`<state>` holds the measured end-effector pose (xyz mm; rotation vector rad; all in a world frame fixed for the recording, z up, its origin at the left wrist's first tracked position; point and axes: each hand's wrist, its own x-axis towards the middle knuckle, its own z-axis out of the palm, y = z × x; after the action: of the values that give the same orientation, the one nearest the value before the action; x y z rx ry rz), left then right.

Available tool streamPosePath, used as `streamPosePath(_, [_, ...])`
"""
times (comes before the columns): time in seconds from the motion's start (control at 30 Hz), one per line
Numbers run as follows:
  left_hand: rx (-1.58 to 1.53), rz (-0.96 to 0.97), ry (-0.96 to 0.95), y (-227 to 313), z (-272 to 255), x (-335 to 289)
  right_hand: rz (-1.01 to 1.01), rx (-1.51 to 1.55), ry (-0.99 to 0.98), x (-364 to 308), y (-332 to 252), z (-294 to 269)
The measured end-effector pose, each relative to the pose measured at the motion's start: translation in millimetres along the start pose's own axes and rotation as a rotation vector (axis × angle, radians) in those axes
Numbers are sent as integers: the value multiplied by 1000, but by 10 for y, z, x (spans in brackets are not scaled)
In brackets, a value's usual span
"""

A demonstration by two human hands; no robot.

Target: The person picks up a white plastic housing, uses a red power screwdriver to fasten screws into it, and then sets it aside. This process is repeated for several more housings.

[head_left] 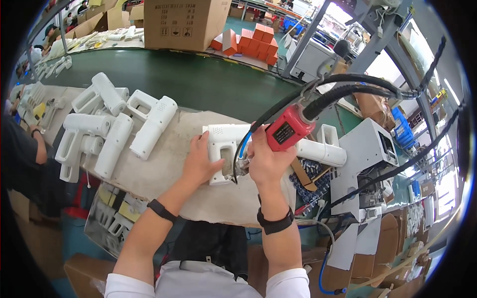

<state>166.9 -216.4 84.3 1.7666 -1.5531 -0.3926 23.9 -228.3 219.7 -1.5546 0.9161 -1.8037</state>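
Observation:
A white plastic housing with a looped handle (224,134) lies on the cardboard-covered bench (198,201) in front of me. My left hand (198,163) grips it from the left, fingers on the barrel and thumb by the handle. My right hand (266,161) is wrapped round a red electric screwdriver (290,128), which hangs from a hook with thick black cables. Its lower end points down at the handle area, where my hand and a cable hide the contact. Just right of the screwdriver lies another white housing (323,151).
Several similar white housings (155,126) lie on the left. Many small screws (310,174) and a cardboard strip (303,175) are at right, beside a white machine (365,159). Beyond runs a green conveyor (114,64) with a large carton (185,22). A person's arm (39,144) shows far left.

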Motion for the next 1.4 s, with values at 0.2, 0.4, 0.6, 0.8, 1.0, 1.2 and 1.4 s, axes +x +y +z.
streamPosePath(0.2, [17, -24, -28, -12, -37, -10, 24, -4, -32, -44, -55, 58])
streamPosePath(0.4, [-105, 24, 5, -170, 40, 17, -1, 147, -57, 16, -767, 126])
streamPosePath(0.6, [-283, 70, -7, -294, 198, 55, 42, 151, -142, -94, -572, 319])
streamPosePath(0.8, [-214, 63, 48, -292, 139, 3, 200, 153, -99, -267, -366, 532])
streamPosePath(1.0, [-311, 138, 6, -383, 276, 57, 256, 180, -125, -314, -391, 575])
streamPosePath(1.2, [-255, 180, -6, -587, -81, -55, 136, 267, 27, 145, -871, -64])
streamPosePath(1.4, [-741, 54, -422, -764, -1461, -1044, -340, 129, 136, 368, -1179, -454])
